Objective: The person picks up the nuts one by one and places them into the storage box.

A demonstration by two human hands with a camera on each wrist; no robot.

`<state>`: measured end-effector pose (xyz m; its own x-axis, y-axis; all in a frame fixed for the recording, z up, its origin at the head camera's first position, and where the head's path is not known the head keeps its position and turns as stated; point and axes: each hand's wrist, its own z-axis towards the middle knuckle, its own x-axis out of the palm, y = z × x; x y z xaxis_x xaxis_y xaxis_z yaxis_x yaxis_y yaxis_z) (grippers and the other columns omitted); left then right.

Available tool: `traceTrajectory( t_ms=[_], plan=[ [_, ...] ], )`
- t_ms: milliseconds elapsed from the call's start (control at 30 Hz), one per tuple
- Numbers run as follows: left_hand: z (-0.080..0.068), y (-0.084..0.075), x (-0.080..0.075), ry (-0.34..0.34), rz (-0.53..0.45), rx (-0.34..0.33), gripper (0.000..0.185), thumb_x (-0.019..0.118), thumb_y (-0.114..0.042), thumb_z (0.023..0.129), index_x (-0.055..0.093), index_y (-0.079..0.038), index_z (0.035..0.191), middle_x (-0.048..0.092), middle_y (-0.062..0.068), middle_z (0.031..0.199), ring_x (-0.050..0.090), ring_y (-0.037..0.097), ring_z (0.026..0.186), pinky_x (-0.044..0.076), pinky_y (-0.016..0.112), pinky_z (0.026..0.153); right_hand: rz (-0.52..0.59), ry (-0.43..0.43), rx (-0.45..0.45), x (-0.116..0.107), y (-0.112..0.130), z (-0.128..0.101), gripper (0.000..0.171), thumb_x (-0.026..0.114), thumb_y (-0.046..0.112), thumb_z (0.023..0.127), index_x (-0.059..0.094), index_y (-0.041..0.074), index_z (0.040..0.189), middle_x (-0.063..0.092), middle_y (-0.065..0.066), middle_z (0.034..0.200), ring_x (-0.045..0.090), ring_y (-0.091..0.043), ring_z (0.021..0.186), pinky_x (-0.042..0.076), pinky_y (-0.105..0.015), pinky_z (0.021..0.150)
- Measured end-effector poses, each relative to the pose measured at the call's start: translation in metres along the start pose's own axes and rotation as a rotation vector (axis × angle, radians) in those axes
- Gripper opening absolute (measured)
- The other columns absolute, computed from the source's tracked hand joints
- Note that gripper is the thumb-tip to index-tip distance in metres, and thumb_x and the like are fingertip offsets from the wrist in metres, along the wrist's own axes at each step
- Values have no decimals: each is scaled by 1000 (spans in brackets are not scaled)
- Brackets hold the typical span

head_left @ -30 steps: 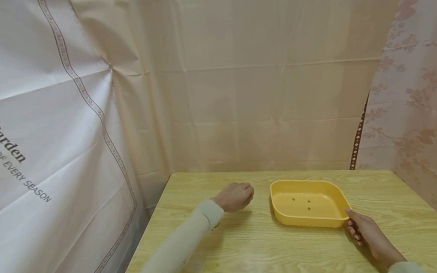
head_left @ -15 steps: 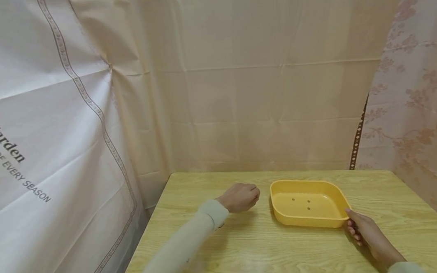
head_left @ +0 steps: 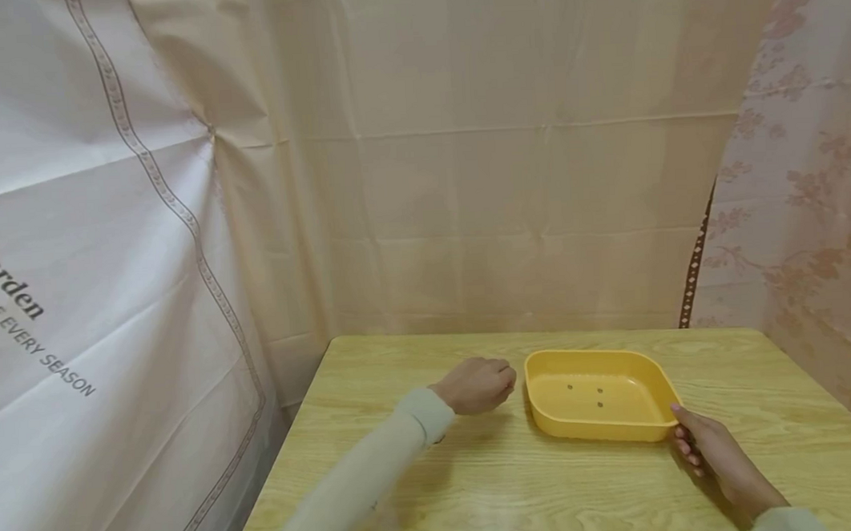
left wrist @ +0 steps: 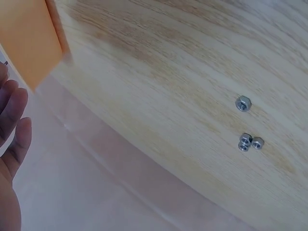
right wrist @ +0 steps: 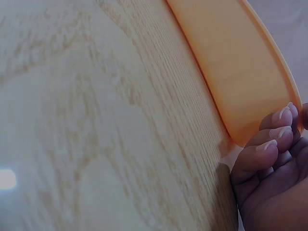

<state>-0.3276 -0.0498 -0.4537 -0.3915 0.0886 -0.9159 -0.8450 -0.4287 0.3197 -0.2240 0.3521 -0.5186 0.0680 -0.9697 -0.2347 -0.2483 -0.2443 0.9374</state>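
In the head view my left hand [head_left: 478,385] hovers just left of a yellow tray [head_left: 600,433], its fingers bent and drawn together. At its fingertips, on the edge of the left wrist view, a small dark piece [left wrist: 6,62] shows, apparently a nut and mostly hidden. My right hand [head_left: 717,455] grips the tray's near right corner, thumb on the rim and fingers bent below it. Three small nuts [head_left: 600,390] lie on the tray's floor. Several metal nuts [left wrist: 243,103] lie on the table in the left wrist view; the left arm hides them from the head view.
The wood-grain table [head_left: 553,499] carries the tray toward its right side. A beige cloth [head_left: 500,173] hangs behind the far edge. Printed cloths hang at the left [head_left: 94,275] and right [head_left: 819,197].
My left hand has moved steadily right, closer to the tray's left wall. The right hand and tray have stayed in place; the view has shifted slightly.
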Motion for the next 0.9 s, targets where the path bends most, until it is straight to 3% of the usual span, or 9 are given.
traceTrajectory(
  t_ms=[400,633,900],
  plan=[
    [14,-9,-1,17,15,9,11,57,-21,106,67,-16,103,66,-5,96,58,5,78,48,17,68,-35,-21,33,-2,-1,0,55,37,63,106,48,14,84,48,3,70,44,-10,57,44,-26,51],
    [22,-13,3,10,6,29,14,55,-22,107,64,-17,97,57,-9,86,44,4,68,38,15,61,-27,-25,43,-2,-1,1,55,37,62,106,49,14,83,48,4,69,44,-10,57,44,-26,51],
    [26,-17,8,28,3,27,13,55,-23,107,65,-17,101,60,-9,89,45,3,69,40,15,62,-33,-30,38,-2,-2,3,53,38,61,107,48,14,84,48,4,69,44,-10,56,44,-26,51]
  ],
)
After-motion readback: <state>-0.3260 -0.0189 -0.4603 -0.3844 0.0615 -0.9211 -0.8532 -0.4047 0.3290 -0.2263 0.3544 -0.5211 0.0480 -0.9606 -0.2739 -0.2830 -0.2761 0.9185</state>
